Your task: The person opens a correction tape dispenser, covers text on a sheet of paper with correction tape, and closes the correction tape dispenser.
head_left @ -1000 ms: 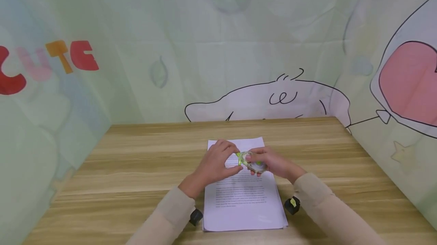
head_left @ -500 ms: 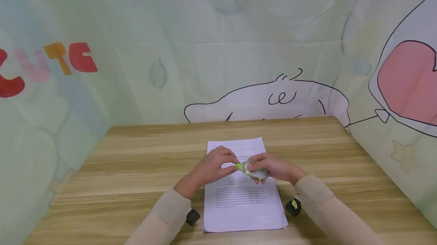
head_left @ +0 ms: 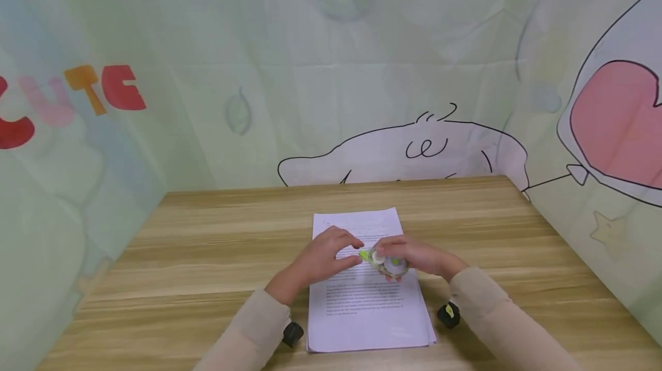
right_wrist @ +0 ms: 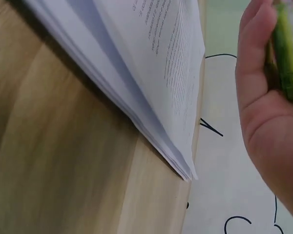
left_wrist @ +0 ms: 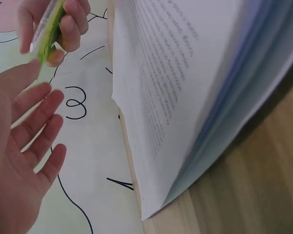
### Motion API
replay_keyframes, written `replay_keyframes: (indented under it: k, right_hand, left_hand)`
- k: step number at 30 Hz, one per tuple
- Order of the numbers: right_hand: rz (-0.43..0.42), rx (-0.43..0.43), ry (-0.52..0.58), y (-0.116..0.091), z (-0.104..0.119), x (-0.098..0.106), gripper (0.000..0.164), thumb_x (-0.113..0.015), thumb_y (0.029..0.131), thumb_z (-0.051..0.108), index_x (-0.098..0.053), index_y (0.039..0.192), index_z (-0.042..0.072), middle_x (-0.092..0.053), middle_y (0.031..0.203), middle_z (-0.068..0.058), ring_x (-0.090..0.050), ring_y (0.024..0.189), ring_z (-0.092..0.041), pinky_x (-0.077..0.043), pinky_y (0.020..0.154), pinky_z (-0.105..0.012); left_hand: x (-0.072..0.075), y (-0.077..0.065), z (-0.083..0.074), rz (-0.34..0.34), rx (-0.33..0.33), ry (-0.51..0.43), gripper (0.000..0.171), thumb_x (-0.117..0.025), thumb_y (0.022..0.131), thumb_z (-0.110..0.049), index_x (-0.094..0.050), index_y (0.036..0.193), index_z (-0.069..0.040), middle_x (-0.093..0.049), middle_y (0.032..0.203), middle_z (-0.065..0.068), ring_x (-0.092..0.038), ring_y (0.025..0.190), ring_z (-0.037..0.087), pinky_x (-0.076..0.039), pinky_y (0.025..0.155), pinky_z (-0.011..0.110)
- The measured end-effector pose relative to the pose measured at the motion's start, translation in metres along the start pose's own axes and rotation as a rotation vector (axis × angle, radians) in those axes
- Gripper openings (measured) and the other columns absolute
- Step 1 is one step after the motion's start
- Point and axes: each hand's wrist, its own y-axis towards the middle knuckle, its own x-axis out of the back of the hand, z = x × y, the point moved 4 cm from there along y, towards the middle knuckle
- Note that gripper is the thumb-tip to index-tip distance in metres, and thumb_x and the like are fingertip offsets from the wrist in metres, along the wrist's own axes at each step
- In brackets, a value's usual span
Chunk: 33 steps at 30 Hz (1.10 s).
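My right hand [head_left: 421,255] grips a clear and green correction tape [head_left: 390,263] above the printed sheets [head_left: 362,325]. Its green tip points left, towards my left hand [head_left: 323,255]. That hand has thumb and fingers spread apart around the tip. In the left wrist view the left thumb [left_wrist: 19,78] lies at the end of the green tape dispenser [left_wrist: 48,34], and the other fingers are loosely extended. Whether the thumb touches it, I cannot tell. The right wrist view shows the dispenser [right_wrist: 288,53] in the right palm, partly cut off by the frame edge.
The stack of paper lies on a wood-grain table [head_left: 217,250], its edges slightly uneven. A cloth backdrop [head_left: 289,72] with cartoon drawings hangs behind and at both sides. Black wrist cameras [head_left: 293,334] sit under the sleeves.
Half a second ago my left thumb and fingers pinched the green tip; now they are spread apart. Over the second, both hands and the correction tape have come slightly nearer to me.
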Motion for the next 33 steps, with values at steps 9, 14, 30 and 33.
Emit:
replay_keyframes:
  k: [9,14,30,33]
  right_hand:
    - [-0.186,-0.097,-0.121,-0.019,-0.008,0.025,0.047,-0.039,0.095,0.04,-0.046,0.134,0.016,-0.045,0.137,-0.009,-0.044,0.121,-0.024,-0.034,0.102,-0.05]
    - [-0.286,-0.143,-0.241,-0.026,-0.014,0.043,0.049,-0.045,0.092,0.035,-0.043,0.138,0.017,-0.032,0.149,-0.011,-0.026,0.137,-0.035,-0.022,0.106,-0.059]
    - [-0.653,-0.25,-0.929,-0.027,-0.029,0.057,0.052,-0.063,0.082,0.041,-0.056,0.102,-0.005,-0.053,0.078,-0.01,-0.045,0.064,-0.019,-0.034,0.051,-0.026]
    - [-0.673,-0.26,-0.933,-0.026,-0.032,0.054,0.054,-0.062,0.082,0.045,-0.055,0.099,-0.006,-0.051,0.078,-0.01,-0.044,0.064,-0.019,-0.033,0.051,-0.026]
  left_hand:
    - [-0.006,-0.005,0.014,-0.073,0.136,0.027,0.03,-0.057,0.091,-0.031,-0.063,0.112,-0.011,-0.063,0.114,0.003,-0.052,0.111,0.023,-0.041,0.098,0.042]
    - [-0.004,-0.007,0.022,-0.154,0.199,0.054,0.027,-0.06,0.089,-0.027,-0.064,0.109,-0.01,-0.063,0.11,0.004,-0.053,0.106,0.024,-0.042,0.093,0.041]
    - [-0.006,-0.015,0.058,-0.156,0.544,0.213,0.084,-0.052,0.086,-0.055,-0.022,0.146,-0.006,-0.012,0.153,0.019,-0.011,0.14,0.038,-0.01,0.11,0.06]
    - [-0.007,-0.018,0.064,-0.135,0.587,0.243,0.09,-0.048,0.084,-0.062,-0.017,0.147,-0.006,-0.003,0.155,0.021,-0.001,0.142,0.04,-0.004,0.108,0.064]
